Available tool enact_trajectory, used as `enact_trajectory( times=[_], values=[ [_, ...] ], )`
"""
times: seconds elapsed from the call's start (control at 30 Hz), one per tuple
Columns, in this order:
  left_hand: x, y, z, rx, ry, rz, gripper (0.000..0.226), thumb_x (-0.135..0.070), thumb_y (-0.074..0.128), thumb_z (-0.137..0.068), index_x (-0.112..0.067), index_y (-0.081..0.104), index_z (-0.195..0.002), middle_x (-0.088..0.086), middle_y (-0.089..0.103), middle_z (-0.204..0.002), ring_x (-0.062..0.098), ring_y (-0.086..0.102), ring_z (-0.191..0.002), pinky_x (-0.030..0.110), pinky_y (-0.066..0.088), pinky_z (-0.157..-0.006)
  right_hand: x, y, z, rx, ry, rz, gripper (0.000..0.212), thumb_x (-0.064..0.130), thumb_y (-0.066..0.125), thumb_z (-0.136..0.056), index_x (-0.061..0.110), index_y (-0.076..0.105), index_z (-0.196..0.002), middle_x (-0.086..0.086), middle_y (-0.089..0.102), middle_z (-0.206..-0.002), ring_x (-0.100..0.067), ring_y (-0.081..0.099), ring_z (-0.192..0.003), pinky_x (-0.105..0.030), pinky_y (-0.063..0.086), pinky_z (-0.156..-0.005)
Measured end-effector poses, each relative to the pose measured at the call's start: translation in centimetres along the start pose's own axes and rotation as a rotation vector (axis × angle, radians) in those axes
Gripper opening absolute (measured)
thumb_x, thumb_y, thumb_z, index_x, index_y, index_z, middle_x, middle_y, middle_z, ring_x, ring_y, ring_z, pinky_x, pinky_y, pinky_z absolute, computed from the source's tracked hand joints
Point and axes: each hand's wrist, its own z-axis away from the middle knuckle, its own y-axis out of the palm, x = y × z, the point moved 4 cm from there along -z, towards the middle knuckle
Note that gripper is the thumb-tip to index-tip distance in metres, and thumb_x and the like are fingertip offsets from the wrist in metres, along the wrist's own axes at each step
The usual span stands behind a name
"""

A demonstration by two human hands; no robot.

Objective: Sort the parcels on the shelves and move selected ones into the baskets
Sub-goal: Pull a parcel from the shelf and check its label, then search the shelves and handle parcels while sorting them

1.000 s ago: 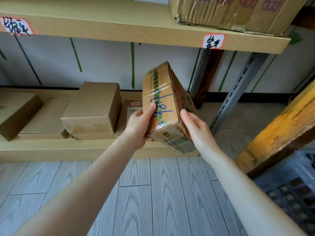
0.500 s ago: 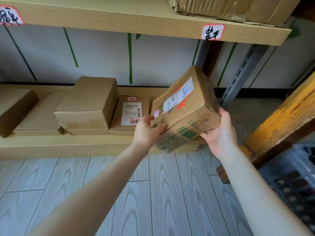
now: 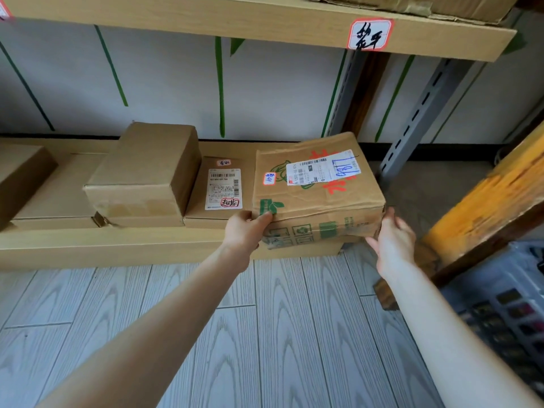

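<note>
Now parcel (image 3: 318, 187) held at right end of shelf (image 3: 117, 245), long axis along it; left corner pinched by left hand (image 3: 244, 231), right corner clasped by right hand (image 3: 393, 242); basket (image 3: 500, 313) beyond shelf's right end.

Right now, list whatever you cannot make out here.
All in the head view:
- The box on the top shelf: cut off by the upper edge.
- The basket: cut by the right edge, contents blurred.
- The label print: too small to read.
- The right hand: fingertips hidden under the parcel.
</note>
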Motion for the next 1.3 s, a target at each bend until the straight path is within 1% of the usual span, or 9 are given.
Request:
enact_trajectory(
  times=[0.13,0.23,0.33,0.57,0.73,0.93,1.07,1.2,1.3],
  values=[
    [0.0,0.6,-0.7,-0.030,0.050,-0.029,0.032,-0.025,0.053,-0.092,-0.005,0.058,-0.116,0.014,0.065,-0.111,0.025,0.059,-0.095,0.033,0.046,-0.083,-0.8,0.3,-1.8,-0.016,0.056,0.127,0.059,0.055,0.034,-0.092,0.013,0.041,-0.133,-0.008,0.053,-0.132,-0.027,0.050,-0.118,-0.034,0.035,-0.091],
    [-0.1,0.8,-1.0,-0.050,0.081,-0.004,0.032,-0.021,0.046,-0.095,-0.003,0.056,-0.120,0.016,0.063,-0.115,0.028,0.059,-0.097,0.030,0.043,-0.080,-0.9,0.8,-3.2,0.017,0.100,0.128,0.069,0.061,0.034,-0.089,0.012,0.039,-0.136,-0.007,0.050,-0.138,-0.026,0.046,-0.125,-0.036,0.034,-0.104],
    [-0.1,1.3,-1.2,-0.036,0.109,-0.008,0.031,-0.018,0.041,-0.096,-0.003,0.055,-0.121,0.014,0.062,-0.116,0.028,0.056,-0.109,0.031,0.043,-0.087,-1.2,1.2,-4.1,0.056,0.126,0.128,0.068,0.061,0.035,-0.090,0.013,0.040,-0.137,-0.008,0.048,-0.139,-0.023,0.043,-0.128,-0.036,0.029,-0.107],
    [0.0,1.6,-1.6,0.062,0.165,-0.041,0.027,-0.014,0.036,-0.097,-0.015,0.054,-0.117,0.000,0.057,-0.105,0.016,0.052,-0.100,0.028,0.037,-0.083,-2.5,1.7,-3.7,0.116,0.148,0.163,0.059,0.055,0.042,-0.090,0.012,0.044,-0.131,-0.007,0.050,-0.135,-0.023,0.044,-0.125,-0.038,0.031,-0.106],
    [0.0,-0.8,-1.6,-0.119,0.181,-0.078,0.036,-0.018,0.043,-0.096,-0.008,0.049,-0.130,0.009,0.056,-0.126,0.018,0.051,-0.112,0.028,0.039,-0.095,-0.1,1.2,-0.6,-0.048,-0.238,0.183,0.032,0.033,0.045,-0.094,0.014,0.053,-0.120,0.001,0.055,-0.108,-0.016,0.053,-0.103,-0.024,0.040,-0.077],
    [-0.8,-6.6,-2.7,-0.397,0.287,-0.223,0.034,-0.016,0.042,-0.095,-0.003,0.053,-0.124,0.014,0.059,-0.124,0.029,0.055,-0.114,0.033,0.047,-0.091,3.2,6.5,5.0,0.177,-0.529,0.141,0.026,0.014,0.049,-0.092,0.012,0.057,-0.117,0.000,0.058,-0.117,-0.011,0.054,-0.111,-0.018,0.042,-0.096],
    [-0.8,-8.7,-3.7,-0.407,0.247,-0.461,0.030,-0.017,0.041,-0.092,0.005,0.055,-0.107,0.024,0.058,-0.109,0.038,0.058,-0.097,0.040,0.050,-0.074,1.8,13.7,9.2,0.606,-0.552,0.487,0.028,0.016,0.045,-0.095,0.008,0.057,-0.120,-0.001,0.058,-0.117,-0.008,0.052,-0.105,-0.003,0.039,-0.083],
    [-0.3,-9.5,-4.1,-0.391,0.220,-0.638,0.028,-0.017,0.040,-0.092,0.004,0.055,-0.104,0.022,0.057,-0.109,0.032,0.056,-0.089,0.038,0.047,-0.076,-1.6,17.5,11.1,0.701,-0.601,0.933,0.034,0.017,0.035,-0.098,0.002,0.050,-0.124,-0.015,0.057,-0.125,-0.026,0.054,-0.108,-0.024,0.038,-0.081],
    [0.5,-10.2,-4.6,-0.339,0.168,-0.655,0.027,-0.017,0.039,-0.094,0.002,0.053,-0.105,0.020,0.059,-0.107,0.027,0.052,-0.082,0.034,0.045,-0.069,-3.6,18.1,10.9,0.686,-0.557,1.098,0.031,0.018,0.032,-0.099,0.000,0.047,-0.119,-0.018,0.057,-0.117,-0.026,0.053,-0.091,-0.025,0.035,-0.070]
  ],
)
